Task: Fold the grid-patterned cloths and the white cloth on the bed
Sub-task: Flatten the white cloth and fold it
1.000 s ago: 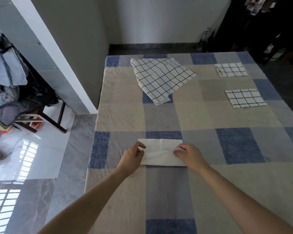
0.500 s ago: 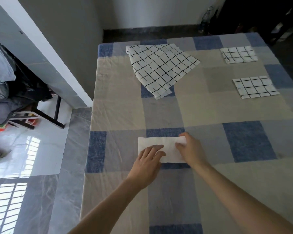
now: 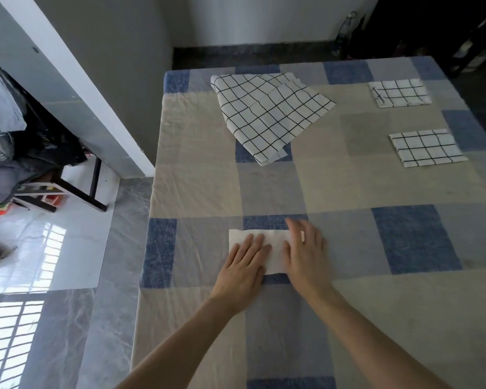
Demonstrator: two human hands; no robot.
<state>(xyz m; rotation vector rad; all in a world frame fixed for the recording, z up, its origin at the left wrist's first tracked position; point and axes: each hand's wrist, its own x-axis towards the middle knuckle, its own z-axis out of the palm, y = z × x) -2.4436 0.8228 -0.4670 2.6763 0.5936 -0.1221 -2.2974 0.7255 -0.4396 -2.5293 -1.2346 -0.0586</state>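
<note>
White folded rectangular cloth point(image 3: 275, 249), near edge of the blue-and-beige checked bed point(image 3: 348, 192): is being pressed flat by the left hand point(image 3: 243, 269) and right hand point(image 3: 305, 255), both open with straight fingers. Creases are best being smoothed outward, edges kept aligned.

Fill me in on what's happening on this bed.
A person is folding cloths on a bed covered in a blue, grey and beige checked sheet. Both hands lie flat on a white cloth folded into a small rectangle near the front: the left hand presses its left part, the right hand covers its right end. Farther back, two small grid-patterned cloths lie folded on the right, and a larger grid-patterned cloth lies only loosely folded.
</note>
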